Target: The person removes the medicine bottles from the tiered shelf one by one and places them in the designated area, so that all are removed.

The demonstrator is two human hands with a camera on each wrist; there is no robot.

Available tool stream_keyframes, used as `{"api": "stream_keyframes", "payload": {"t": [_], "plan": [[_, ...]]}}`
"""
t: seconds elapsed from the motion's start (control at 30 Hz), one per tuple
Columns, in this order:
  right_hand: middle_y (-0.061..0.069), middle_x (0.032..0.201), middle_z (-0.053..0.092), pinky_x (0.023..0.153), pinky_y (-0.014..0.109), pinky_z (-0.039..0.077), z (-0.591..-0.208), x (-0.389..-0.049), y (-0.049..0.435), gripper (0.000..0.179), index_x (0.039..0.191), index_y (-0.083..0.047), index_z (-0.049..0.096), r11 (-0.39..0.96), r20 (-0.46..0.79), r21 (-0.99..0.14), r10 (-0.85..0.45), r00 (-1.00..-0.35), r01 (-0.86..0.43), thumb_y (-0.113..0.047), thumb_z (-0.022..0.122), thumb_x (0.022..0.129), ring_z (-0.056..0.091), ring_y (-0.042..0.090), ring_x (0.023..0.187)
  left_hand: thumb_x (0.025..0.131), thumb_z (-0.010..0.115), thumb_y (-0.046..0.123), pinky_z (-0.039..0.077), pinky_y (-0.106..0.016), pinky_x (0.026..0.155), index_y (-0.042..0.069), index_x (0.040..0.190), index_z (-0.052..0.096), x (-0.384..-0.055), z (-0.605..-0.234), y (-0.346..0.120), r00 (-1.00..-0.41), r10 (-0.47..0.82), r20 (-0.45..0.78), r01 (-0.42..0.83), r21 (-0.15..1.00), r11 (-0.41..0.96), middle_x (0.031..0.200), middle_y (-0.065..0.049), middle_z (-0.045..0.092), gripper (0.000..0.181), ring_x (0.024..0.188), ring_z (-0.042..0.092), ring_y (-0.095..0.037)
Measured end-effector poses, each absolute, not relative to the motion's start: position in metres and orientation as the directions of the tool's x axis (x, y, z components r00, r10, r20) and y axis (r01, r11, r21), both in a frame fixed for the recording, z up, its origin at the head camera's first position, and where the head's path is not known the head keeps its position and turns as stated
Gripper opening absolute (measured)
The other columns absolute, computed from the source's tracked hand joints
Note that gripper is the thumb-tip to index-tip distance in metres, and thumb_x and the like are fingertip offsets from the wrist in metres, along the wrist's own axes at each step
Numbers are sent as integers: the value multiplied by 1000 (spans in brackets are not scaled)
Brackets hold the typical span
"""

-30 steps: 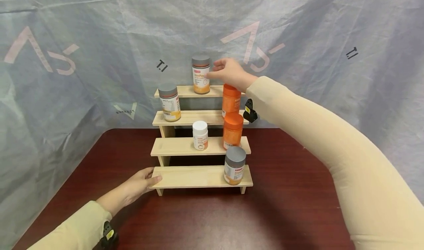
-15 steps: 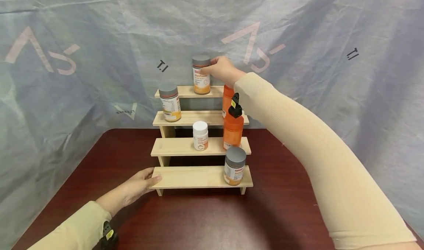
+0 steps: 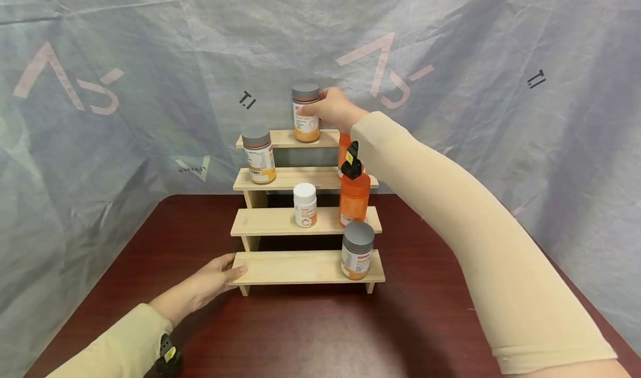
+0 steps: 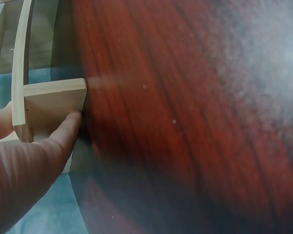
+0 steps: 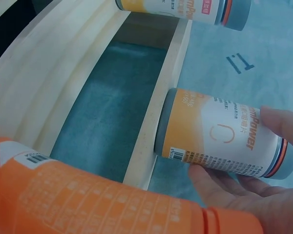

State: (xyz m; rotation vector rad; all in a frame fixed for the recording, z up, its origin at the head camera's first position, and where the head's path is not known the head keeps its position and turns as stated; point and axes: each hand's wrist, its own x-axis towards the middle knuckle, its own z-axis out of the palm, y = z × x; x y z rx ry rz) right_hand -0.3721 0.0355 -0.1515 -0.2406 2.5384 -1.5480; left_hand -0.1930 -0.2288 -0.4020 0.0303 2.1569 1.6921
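On the top tier of a stepped wooden display rack point(image 3: 290, 268) stands a grey-lidded supplement bottle point(image 3: 306, 130) with a white and orange label. My right hand point(image 3: 334, 108) grips it from the right, thumb across the label's front and other fingers behind. In the right wrist view, the bottle point(image 5: 215, 129) has its base right at the top board. Down at the bottom tier, my left hand point(image 3: 212, 282) holds the rack's left end. The left wrist view has fingers point(image 4: 66, 130) pressed to the rack's side support point(image 4: 53, 105) and on both sides of the board.
Another grey-lidded bottle point(image 3: 259, 158) stands left on the second tier. A small white bottle point(image 3: 305, 206) and an orange bottle point(image 3: 354, 202) share the third. Above, my sleeve partly hides another orange bottle point(image 3: 344, 144). A grey-lidded jar point(image 3: 357, 253) sits bottom right. Grey cloth hangs behind.
My right hand has moved left from the bottle's right edge and closed its fingers round it. The bottle has stayed on the top tier. My left hand keeps its hold on the rack.
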Motion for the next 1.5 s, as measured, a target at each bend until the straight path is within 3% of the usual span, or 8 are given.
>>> {"api": "stream_keyframes", "payload": {"t": [0.47, 1.23, 1.5], "plan": [[6, 137, 53, 105, 31, 48, -145, -367, 37, 52, 136, -8, 47, 398, -10, -913, -236, -972, -88, -20, 69, 90, 53, 17, 124, 101, 51, 16, 39, -53, 111, -16, 146, 13, -191, -402, -230, -926, 240, -290, -222, 936, 274, 137, -33, 40, 66, 117, 54, -28], [8, 140, 51, 105, 30, 48, -132, -367, 78, 49, 138, -5, 48, 389, 47, -913, -194, -980, -121, -17, 64, 93, 52, 19, 124, 101, 51, 16, 40, -53, 110, -15, 146, 13, -196, -404, -229, -924, 243, -295, -226, 934, 275, 139, -33, 40, 66, 118, 54, -29], [8, 144, 47, 109, 29, 44, -138, -371, 98, 57, 144, -7, 40, 394, 34, -913, -176, -984, -102, -20, 64, 94, 49, 19, 129, 101, 51, 18, 41, -53, 110, -15, 147, 14, -198, -404, -233, -922, 254, -294, -220, 934, 281, 139, -32, 39, 67, 118, 54, -29]]}}
